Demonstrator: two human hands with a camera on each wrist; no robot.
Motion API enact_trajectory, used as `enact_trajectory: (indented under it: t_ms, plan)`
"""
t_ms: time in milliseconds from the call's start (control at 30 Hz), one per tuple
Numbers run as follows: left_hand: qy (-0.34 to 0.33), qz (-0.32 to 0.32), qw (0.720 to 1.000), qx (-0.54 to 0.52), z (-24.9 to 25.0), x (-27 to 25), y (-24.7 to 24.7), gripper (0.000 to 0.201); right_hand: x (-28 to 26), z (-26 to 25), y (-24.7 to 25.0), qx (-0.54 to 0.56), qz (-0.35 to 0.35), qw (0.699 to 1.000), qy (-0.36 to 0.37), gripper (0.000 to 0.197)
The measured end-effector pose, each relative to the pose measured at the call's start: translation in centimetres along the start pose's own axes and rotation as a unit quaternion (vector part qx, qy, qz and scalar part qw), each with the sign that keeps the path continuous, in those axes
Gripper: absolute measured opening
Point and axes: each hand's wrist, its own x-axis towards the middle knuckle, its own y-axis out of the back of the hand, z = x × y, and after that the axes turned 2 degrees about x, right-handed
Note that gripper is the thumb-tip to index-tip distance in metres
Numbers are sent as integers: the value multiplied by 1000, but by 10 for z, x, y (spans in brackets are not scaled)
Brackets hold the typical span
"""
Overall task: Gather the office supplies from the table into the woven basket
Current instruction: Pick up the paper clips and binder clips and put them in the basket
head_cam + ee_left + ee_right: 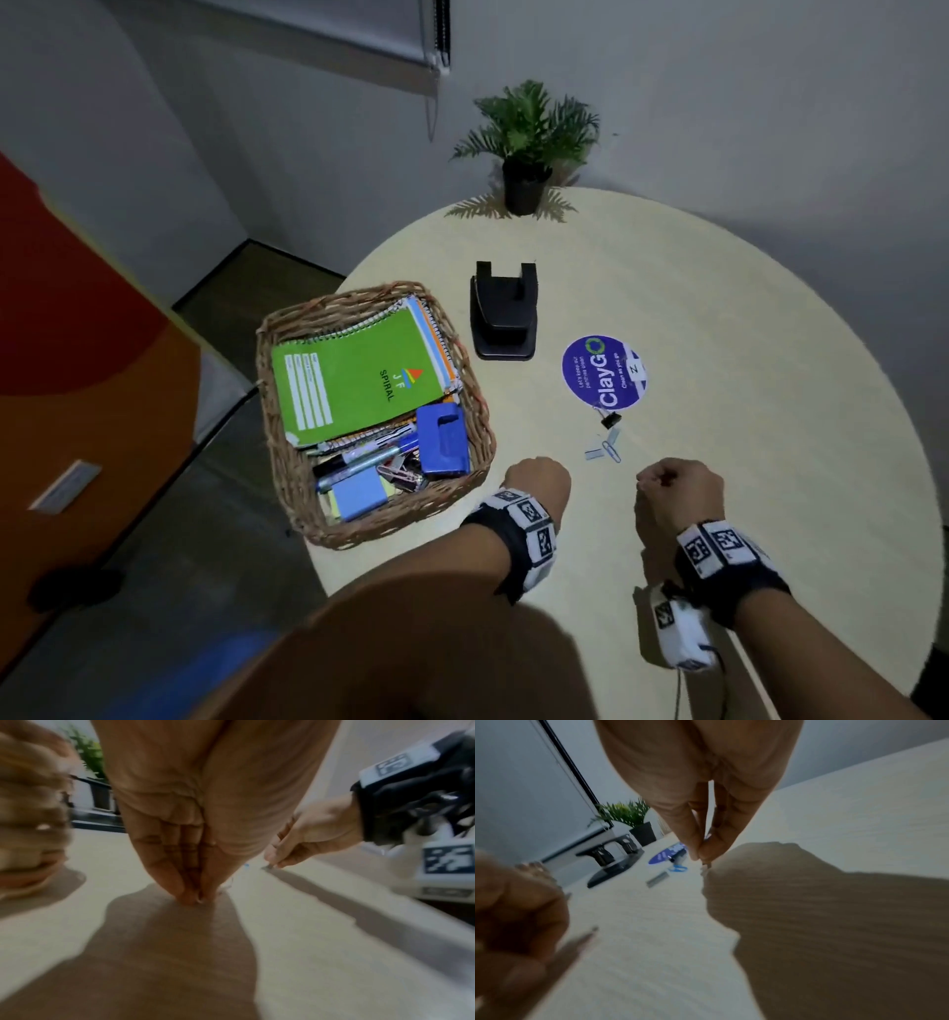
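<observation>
While you stand at the round pale table [719, 318], your left hand [536, 480] has its fingertips [191, 898] bunched together and touching the surface, perhaps on a thin clip, the view is blurred. Your right hand [678, 493] pinches some small item between thumb and fingertips [702, 853]. Just beyond them lie two blue paper clips [611, 447], one staple strip [593, 453] and one black binder clip [611, 420]. To the left, the woven basket [287, 462] overhangs the table edge, already filled. Farther stand one black hole punch [503, 313] and one potted plant [526, 149] by the grey wall, with bare tabletop to the right.
</observation>
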Motion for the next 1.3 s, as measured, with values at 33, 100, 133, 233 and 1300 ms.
enact_trajectory:
  t_ms: [33, 100, 133, 233, 1300]
  plan:
    - [-5, 6, 1000, -23, -3, -9, 0, 31, -2, -8, 0, 30, 2, 1000, -2, 16]
    - [4, 48, 993, -106, -10, -31, 1, 37, -8, -29, 0, 87, -8, 996, 6, 14]
    - [14, 84, 983, -161, -17, -42, 2, 38, -10, -41, -1, 112, -21, 993, 20, 11]
    - [62, 216, 918, -328, -49, -79, 11, 30, -19, -78, -10, 203, -101, 972, 64, 15]
    - [8, 99, 984, -151, 24, 35, 32, 26, -18, -11, -25, -180, 3, 970, 163, 19]
